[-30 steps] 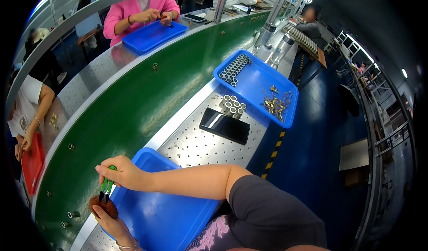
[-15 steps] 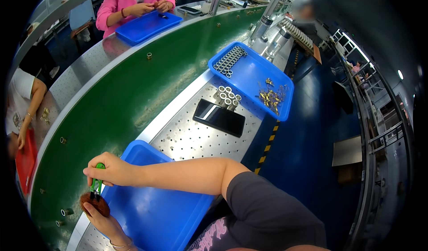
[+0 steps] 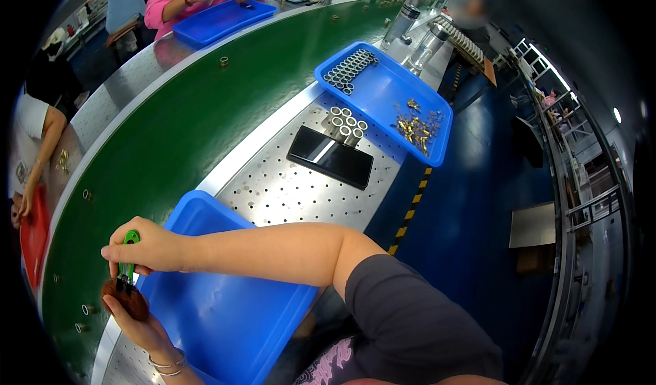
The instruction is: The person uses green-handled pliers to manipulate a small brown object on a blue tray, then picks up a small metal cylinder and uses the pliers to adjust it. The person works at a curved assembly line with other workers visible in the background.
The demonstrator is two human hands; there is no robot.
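Observation:
My right hand (image 3: 147, 245) is closed around small green-handled nippers (image 3: 129, 250), their dark jaws pointing down. The jaw tips meet the top of a reddish-brown rounded piece (image 3: 134, 305), which looks like a wound coil, though its exact kind is unclear. From below, my left hand (image 3: 140, 327) grips that piece, with the thumb on its near side. Both hands are over the left edge of an empty-looking blue tray (image 3: 225, 310), beside the green conveyor belt (image 3: 164, 139).
Ahead lie a black phone (image 3: 331, 157), several metal rings (image 3: 347, 122) and a blue tray (image 3: 383, 101) with rows of rings and small brass parts (image 3: 417, 129). Clear cylinders (image 3: 428, 47) stand beyond. Across the belt, a person in pink (image 3: 171, 2) works, and another person's arm reaches a red tray (image 3: 33, 238).
The whole view has shifted, so trays, phone and hands appear higher and further left. My grip on the nippers and the brown piece looks the same.

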